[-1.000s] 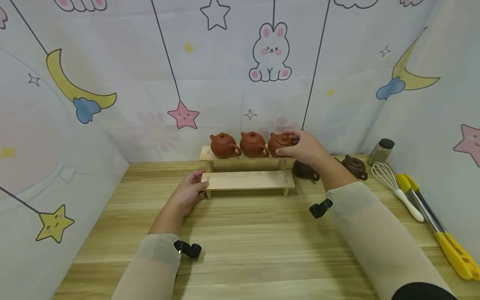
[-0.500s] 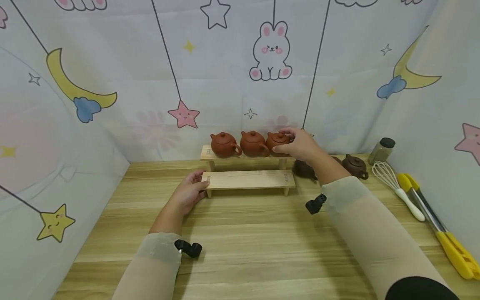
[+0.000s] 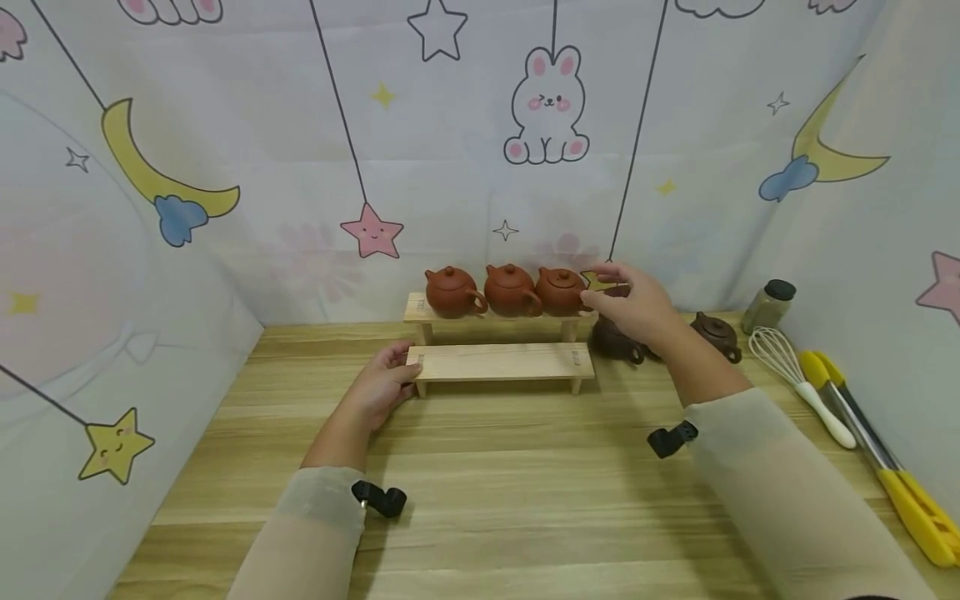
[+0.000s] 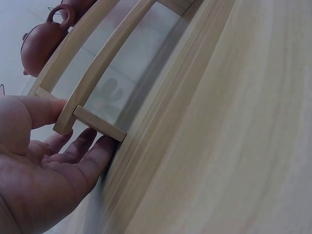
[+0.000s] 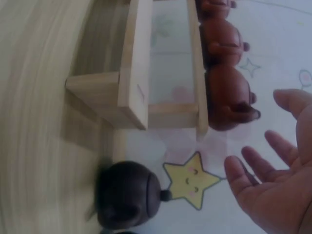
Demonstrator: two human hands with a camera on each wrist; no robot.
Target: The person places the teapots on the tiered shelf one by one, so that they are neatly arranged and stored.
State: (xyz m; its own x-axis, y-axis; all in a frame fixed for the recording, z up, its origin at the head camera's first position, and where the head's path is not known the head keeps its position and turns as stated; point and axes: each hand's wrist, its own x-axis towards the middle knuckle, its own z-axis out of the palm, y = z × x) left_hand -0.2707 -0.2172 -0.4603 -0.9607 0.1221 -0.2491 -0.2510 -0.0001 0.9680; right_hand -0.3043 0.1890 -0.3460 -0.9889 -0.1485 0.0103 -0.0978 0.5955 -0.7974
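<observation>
— On the upper step (image 3: 417, 308) of the pale wooden two-tier stand (image 3: 501, 362), which round reddish-brown clay teapot (image 3: 559, 292) is nearest the right hand (image 3: 637, 307)?

— The rightmost of three is found just to its left, upright, with the looped handle (image 5: 246, 116) pointed toward that side. Nothing is held by the right hand; its fingers (image 5: 239, 178) are loosely spread.

— And the left hand (image 3: 382, 387)?

— By it, the lower step's left end is gripped, and from there the stand's long axis is aimed rightward.
</observation>
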